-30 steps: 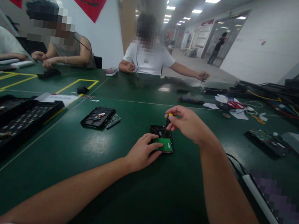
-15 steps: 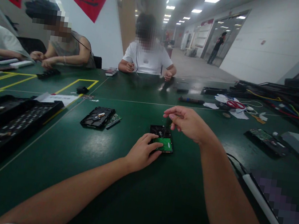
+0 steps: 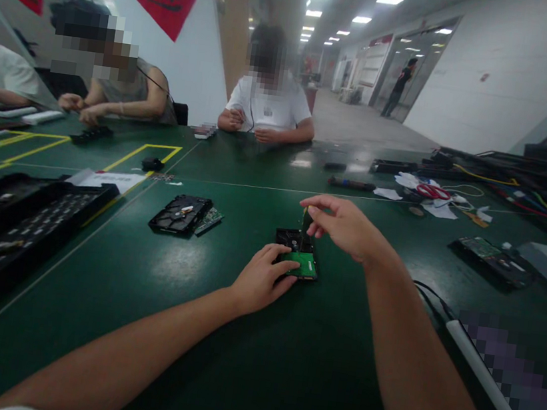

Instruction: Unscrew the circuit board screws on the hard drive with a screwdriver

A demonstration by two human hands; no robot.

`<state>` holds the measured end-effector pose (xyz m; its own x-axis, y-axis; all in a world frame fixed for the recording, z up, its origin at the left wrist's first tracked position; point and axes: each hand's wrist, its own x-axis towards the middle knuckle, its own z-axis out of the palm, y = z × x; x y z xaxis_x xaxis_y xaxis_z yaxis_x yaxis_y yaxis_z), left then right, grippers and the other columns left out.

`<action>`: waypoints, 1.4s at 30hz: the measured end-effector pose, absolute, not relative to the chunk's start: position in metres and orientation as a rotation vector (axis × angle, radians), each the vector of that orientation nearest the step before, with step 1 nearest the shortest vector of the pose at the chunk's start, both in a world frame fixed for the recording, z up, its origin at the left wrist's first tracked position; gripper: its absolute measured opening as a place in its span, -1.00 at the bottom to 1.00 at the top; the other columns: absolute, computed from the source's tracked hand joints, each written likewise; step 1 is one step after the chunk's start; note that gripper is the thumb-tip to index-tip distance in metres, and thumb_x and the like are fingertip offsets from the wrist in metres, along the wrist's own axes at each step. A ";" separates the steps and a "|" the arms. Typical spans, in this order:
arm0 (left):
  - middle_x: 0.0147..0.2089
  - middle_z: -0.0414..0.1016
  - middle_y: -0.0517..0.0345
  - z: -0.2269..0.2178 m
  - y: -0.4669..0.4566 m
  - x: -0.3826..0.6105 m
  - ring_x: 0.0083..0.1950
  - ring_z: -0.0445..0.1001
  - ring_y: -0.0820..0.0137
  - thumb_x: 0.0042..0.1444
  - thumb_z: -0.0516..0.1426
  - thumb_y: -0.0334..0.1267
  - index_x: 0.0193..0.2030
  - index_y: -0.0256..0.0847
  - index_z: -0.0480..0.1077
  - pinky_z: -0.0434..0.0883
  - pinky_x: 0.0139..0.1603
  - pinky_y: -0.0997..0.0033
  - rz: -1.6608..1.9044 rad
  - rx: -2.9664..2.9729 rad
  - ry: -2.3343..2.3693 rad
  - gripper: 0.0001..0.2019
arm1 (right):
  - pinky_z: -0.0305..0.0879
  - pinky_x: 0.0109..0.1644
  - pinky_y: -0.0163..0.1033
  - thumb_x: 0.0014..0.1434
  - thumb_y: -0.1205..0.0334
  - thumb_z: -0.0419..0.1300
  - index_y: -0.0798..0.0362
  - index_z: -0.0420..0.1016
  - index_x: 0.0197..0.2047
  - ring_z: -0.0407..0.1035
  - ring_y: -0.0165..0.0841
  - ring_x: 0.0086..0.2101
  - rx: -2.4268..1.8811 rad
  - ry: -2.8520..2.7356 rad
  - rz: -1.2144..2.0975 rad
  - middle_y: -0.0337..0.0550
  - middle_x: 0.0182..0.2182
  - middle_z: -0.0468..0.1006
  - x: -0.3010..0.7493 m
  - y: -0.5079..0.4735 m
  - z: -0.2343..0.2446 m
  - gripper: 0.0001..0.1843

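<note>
A small black hard drive with a green circuit board on top lies on the dark green table in front of me. My left hand rests on the drive's near left corner, fingers curled over the board and pressing it down. My right hand hovers just above the drive, pinching the handle of a thin screwdriver that stands upright with its tip on the drive.
A second opened hard drive lies to the left, beside black trays. More drives, cables and scissors sit at the right. A white bar lies near my right forearm. Three people sit across the table.
My right hand has turned slightly on the screwdriver while staying over the drive. The person opposite in white has pulled the outstretched arm back and now has both hands together.
</note>
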<state>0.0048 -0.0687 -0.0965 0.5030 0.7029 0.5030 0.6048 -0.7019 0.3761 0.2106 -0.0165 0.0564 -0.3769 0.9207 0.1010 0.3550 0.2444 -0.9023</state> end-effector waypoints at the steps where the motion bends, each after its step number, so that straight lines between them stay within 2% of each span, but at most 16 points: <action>1: 0.28 0.39 -0.14 -0.096 -0.069 0.005 0.33 0.37 0.01 0.37 0.21 -0.18 0.22 -0.08 0.52 0.46 0.30 -0.20 0.971 2.589 1.138 -0.69 | 0.36 -0.40 -0.34 0.40 0.29 0.17 0.08 0.62 0.00 0.46 -0.41 -0.46 -1.150 -1.887 1.091 -0.18 -0.43 0.60 0.211 -0.017 0.056 -0.78; 4: 0.28 0.39 -0.14 -0.096 -0.069 0.005 0.33 0.37 0.01 0.38 0.21 -0.18 0.21 -0.09 0.53 0.45 0.30 -0.19 0.964 2.584 1.147 -0.69 | 0.29 -0.45 -0.34 0.39 0.20 0.21 0.06 0.66 -0.02 0.40 -0.46 -0.47 -1.090 -1.950 1.084 -0.12 -0.24 0.67 0.212 -0.017 0.057 -0.78; 7: 0.28 0.39 -0.16 -0.096 -0.069 0.005 0.33 0.36 0.01 0.38 0.20 -0.18 0.21 -0.11 0.52 0.45 0.30 -0.19 0.960 2.582 1.144 -0.70 | 0.28 -0.47 -0.34 0.36 0.28 0.21 0.05 0.62 0.00 0.39 -0.48 -0.48 -1.080 -1.915 1.126 -0.05 -0.06 0.69 0.214 -0.017 0.057 -0.79; 9: 0.28 0.39 -0.16 -0.095 -0.070 0.004 0.33 0.36 0.01 0.38 0.20 -0.19 0.21 -0.11 0.52 0.45 0.30 -0.19 0.963 2.584 1.139 -0.69 | 0.26 -0.49 -0.35 0.35 0.29 0.21 0.07 0.58 -0.06 0.39 -0.48 -0.49 -1.106 -1.880 1.132 -0.04 -0.09 0.69 0.215 -0.017 0.057 -0.85; 11: 0.28 0.39 -0.17 -0.095 -0.070 0.004 0.33 0.36 0.01 0.38 0.21 -0.19 0.21 -0.12 0.53 0.45 0.30 -0.18 0.961 2.589 1.135 -0.69 | 0.24 -0.51 -0.36 0.34 0.25 0.26 0.07 0.55 -0.13 0.38 -0.47 -0.49 -1.137 -1.869 1.105 -0.08 -0.23 0.67 0.215 -0.016 0.057 -0.91; 13: 0.28 0.39 -0.17 -0.094 -0.070 0.004 0.33 0.37 0.01 0.37 0.21 -0.19 0.20 -0.13 0.53 0.44 0.30 -0.17 0.957 2.589 1.137 -0.69 | 0.24 -0.53 -0.36 0.30 0.20 0.33 0.07 0.53 -0.18 0.38 -0.46 -0.51 -1.165 -1.878 1.078 -0.14 -0.34 0.63 0.214 -0.016 0.056 -0.88; 15: 0.28 0.39 -0.16 -0.093 -0.070 0.005 0.33 0.37 0.02 0.37 0.21 -0.20 0.20 -0.12 0.53 0.45 0.30 -0.16 0.956 2.587 1.138 -0.69 | 0.27 -0.54 -0.36 0.27 0.21 0.37 0.06 0.52 -0.20 0.41 -0.45 -0.51 -1.174 -1.887 1.082 -0.16 -0.35 0.61 0.213 -0.017 0.056 -0.86; 19: 0.29 0.39 -0.15 -0.093 -0.070 0.005 0.33 0.37 0.01 0.36 0.22 -0.20 0.21 -0.10 0.52 0.46 0.28 -0.18 0.966 2.588 1.129 -0.69 | 0.32 -0.52 -0.37 0.35 0.30 0.26 0.08 0.53 -0.16 0.42 -0.46 -0.53 -1.177 -1.859 1.122 -0.19 -0.40 0.58 0.212 -0.020 0.059 -0.97; 22: 0.28 0.39 -0.16 -0.094 -0.070 0.004 0.33 0.37 0.00 0.37 0.22 -0.19 0.21 -0.11 0.52 0.46 0.28 -0.19 0.953 2.592 1.136 -0.69 | 0.35 -0.49 -0.38 0.39 0.34 0.19 0.09 0.58 -0.08 0.44 -0.44 -0.52 -1.186 -1.856 1.147 -0.21 -0.47 0.56 0.213 -0.020 0.061 -0.87; 26: 0.29 0.39 -0.16 -0.095 -0.070 0.004 0.33 0.37 0.01 0.37 0.21 -0.19 0.21 -0.09 0.52 0.46 0.28 -0.19 0.958 2.591 1.137 -0.69 | 0.42 -0.40 -0.37 0.41 0.32 0.14 0.07 0.63 -0.03 0.50 -0.42 -0.44 -1.141 -1.869 1.159 -0.17 -0.40 0.60 0.214 -0.018 0.060 -0.78; 29: 0.29 0.40 -0.14 -0.095 -0.070 0.004 0.33 0.37 0.01 0.36 0.22 -0.20 0.21 -0.07 0.52 0.46 0.29 -0.20 0.973 2.585 1.138 -0.69 | 0.31 -0.46 -0.39 0.42 0.24 0.17 0.05 0.65 -0.05 0.46 -0.45 -0.45 -1.106 -1.954 1.111 -0.17 -0.34 0.61 0.216 -0.018 0.060 -0.78; 32: 0.28 0.40 -0.14 -0.094 -0.070 0.004 0.33 0.37 0.01 0.37 0.22 -0.19 0.21 -0.08 0.52 0.46 0.29 -0.19 0.968 2.587 1.139 -0.69 | 0.25 -0.51 -0.41 0.40 0.26 0.19 0.06 0.63 -0.04 0.43 -0.47 -0.47 -1.079 -1.998 1.119 -0.17 -0.29 0.63 0.218 -0.019 0.061 -0.81; 37: 0.28 0.40 -0.15 -0.095 -0.070 0.004 0.33 0.37 0.01 0.36 0.23 -0.19 0.21 -0.08 0.52 0.46 0.29 -0.20 0.950 2.589 1.150 -0.69 | 0.28 -0.55 -0.41 0.39 0.34 0.13 0.07 0.54 -0.06 0.48 -0.52 -0.51 -1.101 -1.925 1.213 -0.04 0.01 0.66 0.218 -0.020 0.062 -0.84; 39: 0.29 0.40 -0.15 -0.095 -0.070 0.004 0.34 0.37 0.00 0.36 0.23 -0.19 0.22 -0.07 0.52 0.46 0.29 -0.21 0.950 2.588 1.148 -0.68 | 0.30 -0.55 -0.41 0.36 0.30 0.22 0.08 0.53 -0.11 0.48 -0.49 -0.50 -1.148 -1.910 1.156 -0.04 -0.10 0.68 0.218 -0.018 0.061 -0.92; 42: 0.29 0.39 -0.15 -0.095 -0.069 0.004 0.34 0.36 0.01 0.37 0.22 -0.19 0.22 -0.09 0.51 0.46 0.29 -0.21 0.953 2.593 1.142 -0.68 | 0.30 -0.56 -0.39 0.25 0.19 0.39 0.07 0.53 -0.17 0.46 -0.45 -0.50 -1.219 -1.914 1.041 -0.09 -0.26 0.67 0.216 -0.017 0.058 -0.82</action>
<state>0.0038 -0.0692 -0.0952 0.5079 0.7071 0.4920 0.6106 -0.6983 0.3734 0.2158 -0.0168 0.0584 -0.3700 0.9242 0.0949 0.4224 0.2583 -0.8688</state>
